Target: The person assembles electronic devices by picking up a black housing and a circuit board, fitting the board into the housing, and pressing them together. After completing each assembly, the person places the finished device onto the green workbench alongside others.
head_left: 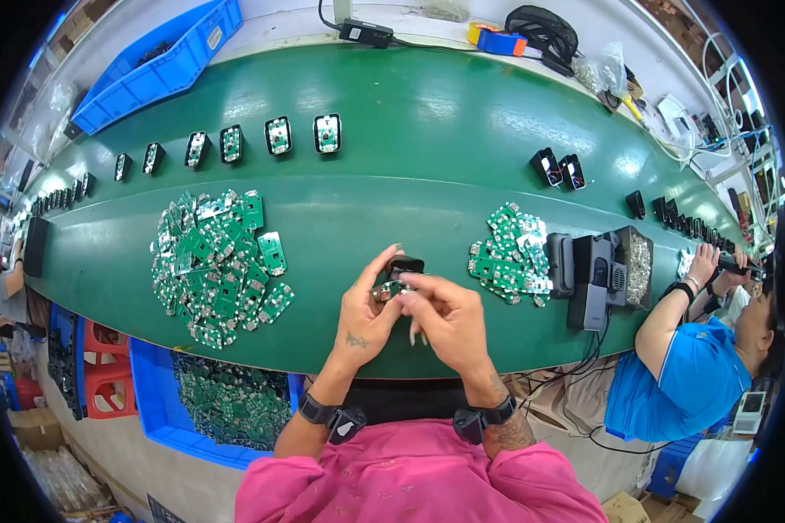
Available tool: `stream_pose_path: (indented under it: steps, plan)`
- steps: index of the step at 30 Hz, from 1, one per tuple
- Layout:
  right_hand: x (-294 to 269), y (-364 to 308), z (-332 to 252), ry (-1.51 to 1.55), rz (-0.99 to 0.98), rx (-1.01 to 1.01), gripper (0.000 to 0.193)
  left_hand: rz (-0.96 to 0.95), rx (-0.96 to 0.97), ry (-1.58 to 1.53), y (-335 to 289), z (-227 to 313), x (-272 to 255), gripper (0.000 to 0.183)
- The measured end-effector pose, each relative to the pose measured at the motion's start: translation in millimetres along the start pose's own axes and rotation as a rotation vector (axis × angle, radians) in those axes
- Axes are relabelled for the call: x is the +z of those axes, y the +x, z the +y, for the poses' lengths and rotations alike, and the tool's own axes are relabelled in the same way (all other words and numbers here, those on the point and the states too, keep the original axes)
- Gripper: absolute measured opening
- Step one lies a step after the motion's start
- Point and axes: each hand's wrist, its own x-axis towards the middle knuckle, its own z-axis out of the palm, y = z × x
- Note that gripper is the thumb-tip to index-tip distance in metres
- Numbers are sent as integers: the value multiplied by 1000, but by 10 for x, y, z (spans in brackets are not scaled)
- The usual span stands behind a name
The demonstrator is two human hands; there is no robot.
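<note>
Over the near edge of the green bench, my two hands meet around a small black plastic case and a green circuit board. My left hand is closed around the case, its fingers behind it and its thumb by the board. From the right, my right hand pinches at the board with thumb and forefinger; the fingers partly cover both parts. A large heap of green circuit boards lies to the left. Another, smaller heap of boards is on the right.
Black cases fitted with boards stand in a row along the back left. Two open cases sit back right. Beside the right heap are a grey-black device and a parts bin. A co-worker in blue sits at right.
</note>
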Motion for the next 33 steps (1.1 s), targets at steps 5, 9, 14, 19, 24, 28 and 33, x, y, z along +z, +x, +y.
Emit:
stream_pose_path:
  steps: [5,9,14,19,24,28,33]
  plan:
    - [61,1,37,-7,-35,3,19,-4,46,106,-26,-87,-52,60]
    - [108,-48,62,61,55,34,15,12,6,103,-40,-81,-21,58]
    - [136,-51,144,-66,251,-104,12,53,68,143,-41,-115,0,60]
    - [3,21,80,-553,151,-359,7,82,45,138,-55,-87,-18,64]
    - [-171,119,-18,-623,-103,-345,8,94,148,244,-35,-96,4,62]
    - [-207,143,-61,-630,-165,-298,10,62,138,304,-58,-110,-9,60]
    - [-220,135,-95,-592,-149,-254,11,84,149,200,-51,-87,37,55]
